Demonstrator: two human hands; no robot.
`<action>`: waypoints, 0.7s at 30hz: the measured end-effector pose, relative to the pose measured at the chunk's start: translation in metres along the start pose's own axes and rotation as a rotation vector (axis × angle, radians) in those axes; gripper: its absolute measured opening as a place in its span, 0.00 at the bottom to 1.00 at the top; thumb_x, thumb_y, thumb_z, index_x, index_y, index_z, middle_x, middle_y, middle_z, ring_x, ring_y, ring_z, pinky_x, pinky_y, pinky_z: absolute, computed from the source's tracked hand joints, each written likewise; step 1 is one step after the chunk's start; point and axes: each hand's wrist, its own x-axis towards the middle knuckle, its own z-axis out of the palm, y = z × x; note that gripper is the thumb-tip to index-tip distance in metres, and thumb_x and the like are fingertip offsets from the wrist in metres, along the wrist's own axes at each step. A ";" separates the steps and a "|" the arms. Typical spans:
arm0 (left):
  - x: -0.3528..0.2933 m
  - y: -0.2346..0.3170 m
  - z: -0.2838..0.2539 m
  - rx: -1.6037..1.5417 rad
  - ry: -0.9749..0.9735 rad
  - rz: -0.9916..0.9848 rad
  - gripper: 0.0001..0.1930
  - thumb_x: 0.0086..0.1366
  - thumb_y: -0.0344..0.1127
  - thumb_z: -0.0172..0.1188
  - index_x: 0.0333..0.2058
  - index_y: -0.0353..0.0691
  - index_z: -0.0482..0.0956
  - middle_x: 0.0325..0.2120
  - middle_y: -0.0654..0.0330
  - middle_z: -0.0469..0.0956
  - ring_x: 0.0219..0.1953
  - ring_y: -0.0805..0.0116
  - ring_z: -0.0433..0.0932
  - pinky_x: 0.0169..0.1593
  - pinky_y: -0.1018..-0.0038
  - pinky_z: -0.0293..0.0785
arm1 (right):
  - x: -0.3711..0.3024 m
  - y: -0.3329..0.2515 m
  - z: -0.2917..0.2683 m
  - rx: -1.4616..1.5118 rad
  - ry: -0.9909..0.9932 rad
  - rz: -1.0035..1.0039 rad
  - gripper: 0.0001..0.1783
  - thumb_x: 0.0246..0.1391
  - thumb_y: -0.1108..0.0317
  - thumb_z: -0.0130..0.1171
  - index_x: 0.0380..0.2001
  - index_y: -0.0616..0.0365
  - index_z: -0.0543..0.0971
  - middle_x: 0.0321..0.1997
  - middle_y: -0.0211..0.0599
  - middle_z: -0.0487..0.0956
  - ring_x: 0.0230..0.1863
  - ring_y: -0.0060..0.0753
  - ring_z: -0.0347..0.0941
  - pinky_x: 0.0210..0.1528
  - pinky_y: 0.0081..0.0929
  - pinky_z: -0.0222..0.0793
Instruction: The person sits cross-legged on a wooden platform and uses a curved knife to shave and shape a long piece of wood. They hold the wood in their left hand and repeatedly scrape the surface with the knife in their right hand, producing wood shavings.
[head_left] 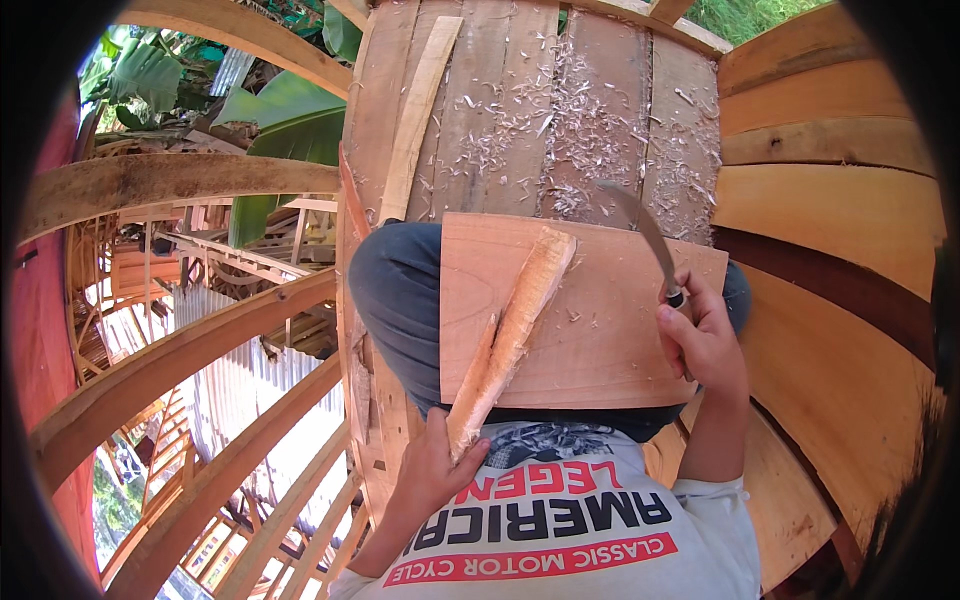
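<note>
A flat reddish board (620,340) lies across my lap, with a few shavings on it. Slanting over its left part is a rough, pale-brown piece of wood (518,325), with a split along its left side. My left hand (437,465) is closed around the near end of this piece, close to my shirt. Over the board's right side, my right hand (703,335) grips the dark handle of a curved knife (650,235). Its blade points up and away to the left, apart from the wood.
Curly wood shavings (570,130) litter the plank floor (400,60) ahead. A long pale wood strip (420,110) lies there at the left. Wooden rails (190,180) run along my left, with banana leaves (290,120) beyond. A plank wall (830,200) closes the right side.
</note>
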 end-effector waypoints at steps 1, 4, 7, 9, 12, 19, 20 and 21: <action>0.000 0.000 0.000 0.027 -0.007 0.000 0.27 0.60 0.52 0.60 0.39 0.32 0.62 0.26 0.36 0.75 0.32 0.35 0.77 0.33 0.54 0.71 | 0.000 0.001 0.006 -0.054 -0.017 -0.011 0.07 0.59 0.68 0.56 0.35 0.58 0.70 0.15 0.21 0.66 0.11 0.11 0.58 0.14 0.13 0.51; 0.000 0.001 0.000 0.039 0.024 0.040 0.28 0.60 0.54 0.60 0.40 0.32 0.62 0.26 0.36 0.75 0.32 0.36 0.77 0.33 0.54 0.72 | 0.002 0.008 0.017 -0.301 -0.052 -0.071 0.09 0.57 0.69 0.57 0.37 0.62 0.72 0.18 0.28 0.69 0.17 0.16 0.62 0.20 0.18 0.56; -0.001 0.005 -0.003 0.097 0.037 0.022 0.28 0.61 0.54 0.59 0.39 0.32 0.62 0.26 0.37 0.75 0.32 0.36 0.77 0.33 0.53 0.72 | -0.004 0.011 0.019 -0.614 -0.005 -0.316 0.10 0.56 0.67 0.59 0.38 0.62 0.75 0.18 0.38 0.71 0.17 0.27 0.68 0.21 0.25 0.61; -0.001 0.004 -0.002 0.113 0.054 0.032 0.28 0.60 0.55 0.59 0.39 0.32 0.63 0.26 0.37 0.74 0.32 0.36 0.76 0.33 0.53 0.71 | -0.013 0.005 0.028 -0.691 0.010 -0.313 0.11 0.54 0.64 0.61 0.35 0.61 0.76 0.18 0.42 0.72 0.18 0.35 0.72 0.22 0.30 0.64; 0.000 0.003 -0.001 0.144 0.080 0.054 0.28 0.60 0.55 0.59 0.39 0.32 0.63 0.26 0.39 0.74 0.31 0.37 0.76 0.32 0.54 0.71 | -0.021 0.002 0.036 -0.863 0.023 -0.313 0.13 0.53 0.60 0.62 0.31 0.59 0.78 0.18 0.44 0.74 0.21 0.43 0.74 0.22 0.34 0.66; 0.000 0.004 -0.001 0.200 0.095 0.042 0.27 0.59 0.56 0.60 0.37 0.35 0.65 0.26 0.43 0.74 0.30 0.40 0.76 0.30 0.55 0.71 | -0.028 0.004 0.043 -1.098 0.169 -0.265 0.16 0.52 0.56 0.63 0.23 0.57 0.77 0.15 0.41 0.74 0.18 0.44 0.73 0.21 0.35 0.66; 0.000 0.005 -0.002 0.198 0.092 0.039 0.27 0.58 0.56 0.60 0.37 0.35 0.65 0.26 0.43 0.74 0.30 0.40 0.76 0.30 0.56 0.71 | -0.027 0.005 0.043 -1.122 0.194 -0.287 0.16 0.52 0.55 0.63 0.22 0.57 0.77 0.15 0.40 0.73 0.18 0.44 0.73 0.21 0.35 0.66; 0.000 0.006 -0.002 0.194 0.085 0.034 0.27 0.58 0.56 0.60 0.37 0.35 0.65 0.26 0.44 0.74 0.30 0.41 0.76 0.30 0.56 0.71 | -0.026 0.005 0.044 -1.146 0.218 -0.307 0.16 0.52 0.55 0.63 0.22 0.57 0.77 0.15 0.39 0.73 0.18 0.43 0.72 0.20 0.34 0.66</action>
